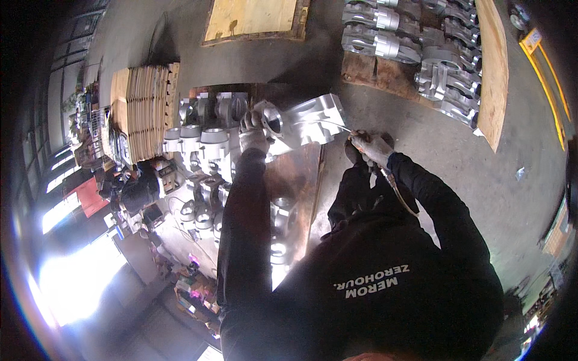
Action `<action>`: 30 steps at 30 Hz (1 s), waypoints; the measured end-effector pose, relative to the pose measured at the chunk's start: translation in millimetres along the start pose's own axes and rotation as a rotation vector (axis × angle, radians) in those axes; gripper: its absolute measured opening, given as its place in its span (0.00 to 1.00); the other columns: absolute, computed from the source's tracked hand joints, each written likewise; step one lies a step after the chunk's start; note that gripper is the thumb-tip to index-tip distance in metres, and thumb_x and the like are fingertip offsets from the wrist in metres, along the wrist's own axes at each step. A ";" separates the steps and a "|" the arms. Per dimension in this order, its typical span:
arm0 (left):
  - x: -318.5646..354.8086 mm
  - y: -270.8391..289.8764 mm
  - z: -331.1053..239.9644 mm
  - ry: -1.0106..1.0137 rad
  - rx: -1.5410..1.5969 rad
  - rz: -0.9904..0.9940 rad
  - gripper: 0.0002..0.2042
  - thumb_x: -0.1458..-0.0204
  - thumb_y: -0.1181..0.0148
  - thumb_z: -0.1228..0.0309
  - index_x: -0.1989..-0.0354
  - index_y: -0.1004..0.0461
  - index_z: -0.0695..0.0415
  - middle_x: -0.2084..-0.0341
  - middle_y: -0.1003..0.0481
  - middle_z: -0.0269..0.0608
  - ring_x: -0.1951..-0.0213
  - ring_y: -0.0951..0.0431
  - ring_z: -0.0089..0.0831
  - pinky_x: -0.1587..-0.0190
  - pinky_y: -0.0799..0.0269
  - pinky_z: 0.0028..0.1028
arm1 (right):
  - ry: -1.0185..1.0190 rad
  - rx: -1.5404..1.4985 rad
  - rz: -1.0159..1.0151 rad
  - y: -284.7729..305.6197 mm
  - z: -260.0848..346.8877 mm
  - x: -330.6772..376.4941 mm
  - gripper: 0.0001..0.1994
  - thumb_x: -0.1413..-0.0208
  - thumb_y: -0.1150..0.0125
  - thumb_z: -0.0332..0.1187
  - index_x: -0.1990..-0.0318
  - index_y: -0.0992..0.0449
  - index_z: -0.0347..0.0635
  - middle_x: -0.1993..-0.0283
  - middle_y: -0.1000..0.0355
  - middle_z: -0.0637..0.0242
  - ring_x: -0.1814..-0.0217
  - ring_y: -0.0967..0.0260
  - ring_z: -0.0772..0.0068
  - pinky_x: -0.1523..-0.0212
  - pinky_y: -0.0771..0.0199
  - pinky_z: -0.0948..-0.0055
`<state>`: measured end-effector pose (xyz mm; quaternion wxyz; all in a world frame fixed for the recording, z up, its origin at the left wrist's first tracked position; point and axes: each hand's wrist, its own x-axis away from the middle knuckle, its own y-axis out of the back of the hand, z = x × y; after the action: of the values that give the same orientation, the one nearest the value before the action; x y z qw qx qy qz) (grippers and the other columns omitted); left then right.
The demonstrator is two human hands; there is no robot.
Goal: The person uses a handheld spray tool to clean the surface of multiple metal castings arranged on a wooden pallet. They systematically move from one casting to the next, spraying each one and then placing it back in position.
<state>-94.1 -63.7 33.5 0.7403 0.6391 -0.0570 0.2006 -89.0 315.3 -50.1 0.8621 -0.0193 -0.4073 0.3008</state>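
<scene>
My left hand [254, 137], in a pale glove, is closed on the near-left side of a silver metal casting [313, 120]. The casting has a round flanged opening [272, 120] beside my fingers and a boxy far end. My right hand [372, 148], also gloved, is wrapped round an air blow gun, its body mostly hidden by the fingers. The gun's thin bent nozzle [328, 123] reaches left across the casting. From below my right hand hangs a hose [400, 194]. Several similar castings [211, 141] stand in rows left of my left arm.
A wooden board [316, 180] lies below the held casting. Stacked wooden panels [141, 114] stand at the left. More castings [385, 45] fill a wood-sided pallet [495, 72] at the far right. Another wooden pallet [250, 21] lies ahead. A yellow frame [545, 90] stands at the right edge.
</scene>
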 end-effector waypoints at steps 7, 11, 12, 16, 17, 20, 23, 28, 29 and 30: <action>1.8 -6.6 6.5 -0.010 0.021 -0.014 0.62 0.71 0.19 0.58 0.28 0.57 0.60 0.31 0.48 0.55 0.30 0.47 0.50 0.30 0.47 0.45 | -0.079 0.030 0.007 2.2 -9.1 -3.5 0.16 0.35 0.45 0.52 0.60 0.24 0.49 0.77 0.38 0.80 0.80 0.45 0.86 0.81 0.44 0.78; -1.9 -3.6 6.5 0.012 0.031 0.022 0.62 0.70 0.19 0.58 0.28 0.58 0.61 0.30 0.49 0.54 0.30 0.47 0.50 0.30 0.47 0.43 | -0.074 -0.035 0.018 7.0 -4.9 -4.2 0.15 0.35 0.45 0.51 0.58 0.26 0.50 0.80 0.39 0.79 0.86 0.44 0.84 0.87 0.44 0.76; -1.9 -2.3 4.7 0.022 0.036 0.042 0.62 0.70 0.19 0.57 0.28 0.58 0.61 0.30 0.49 0.54 0.30 0.47 0.50 0.30 0.47 0.43 | -0.090 -0.037 0.011 7.2 -5.6 -3.3 0.15 0.35 0.45 0.50 0.58 0.25 0.50 0.80 0.40 0.79 0.85 0.45 0.84 0.86 0.45 0.76; -0.8 -2.0 3.4 0.002 0.008 -0.011 0.61 0.71 0.19 0.59 0.28 0.56 0.61 0.31 0.47 0.53 0.31 0.46 0.50 0.31 0.45 0.42 | 0.126 0.047 -0.044 -1.5 -20.6 -11.8 0.14 0.34 0.45 0.48 0.59 0.23 0.49 0.75 0.36 0.80 0.81 0.44 0.87 0.81 0.44 0.78; -0.6 -3.9 4.4 -0.008 0.003 -0.031 0.61 0.71 0.19 0.59 0.29 0.55 0.61 0.31 0.47 0.53 0.31 0.45 0.50 0.31 0.44 0.43 | 0.085 0.041 -0.034 -3.4 -18.9 -8.7 0.14 0.34 0.45 0.48 0.59 0.23 0.49 0.74 0.35 0.80 0.80 0.43 0.87 0.80 0.43 0.79; 0.2 -11.3 10.7 -0.023 -0.023 -0.054 0.59 0.69 0.20 0.57 0.29 0.54 0.59 0.32 0.46 0.52 0.32 0.43 0.51 0.33 0.42 0.44 | -0.016 0.042 -0.031 -9.9 0.9 14.5 0.14 0.35 0.44 0.48 0.57 0.23 0.48 0.70 0.32 0.79 0.75 0.40 0.87 0.76 0.40 0.80; -1.3 -7.3 9.8 0.004 -0.057 0.003 0.58 0.66 0.22 0.54 0.28 0.56 0.58 0.30 0.48 0.51 0.32 0.44 0.50 0.31 0.44 0.43 | -0.011 0.066 -0.058 -11.9 2.8 29.6 0.14 0.35 0.44 0.46 0.56 0.23 0.45 0.67 0.30 0.78 0.69 0.37 0.86 0.70 0.36 0.81; -0.5 -1.9 6.1 0.011 -0.083 0.029 0.63 0.68 0.20 0.53 0.27 0.61 0.58 0.29 0.50 0.52 0.30 0.46 0.51 0.32 0.41 0.40 | -0.003 -0.021 -0.054 -24.3 5.6 61.0 0.13 0.34 0.43 0.42 0.54 0.24 0.43 0.63 0.28 0.77 0.65 0.36 0.85 0.63 0.34 0.82; -0.1 -0.9 5.6 0.005 -0.088 0.008 0.63 0.68 0.20 0.53 0.27 0.61 0.58 0.29 0.49 0.52 0.31 0.45 0.51 0.32 0.40 0.40 | -0.021 -0.039 -0.060 -27.5 9.8 64.8 0.13 0.34 0.42 0.42 0.53 0.24 0.43 0.63 0.28 0.76 0.65 0.36 0.84 0.62 0.34 0.81; 0.4 0.1 5.0 -0.001 -0.093 -0.013 0.63 0.68 0.20 0.53 0.27 0.61 0.58 0.30 0.49 0.52 0.31 0.44 0.51 0.32 0.40 0.40 | -0.041 -0.055 -0.066 -30.8 14.3 68.7 0.13 0.34 0.42 0.42 0.52 0.24 0.44 0.62 0.28 0.76 0.65 0.36 0.84 0.62 0.33 0.81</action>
<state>-92.9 -68.4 34.6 0.7705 0.6044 -0.0624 0.1928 -50.2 323.7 15.4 0.8623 -0.0235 -0.4333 0.2612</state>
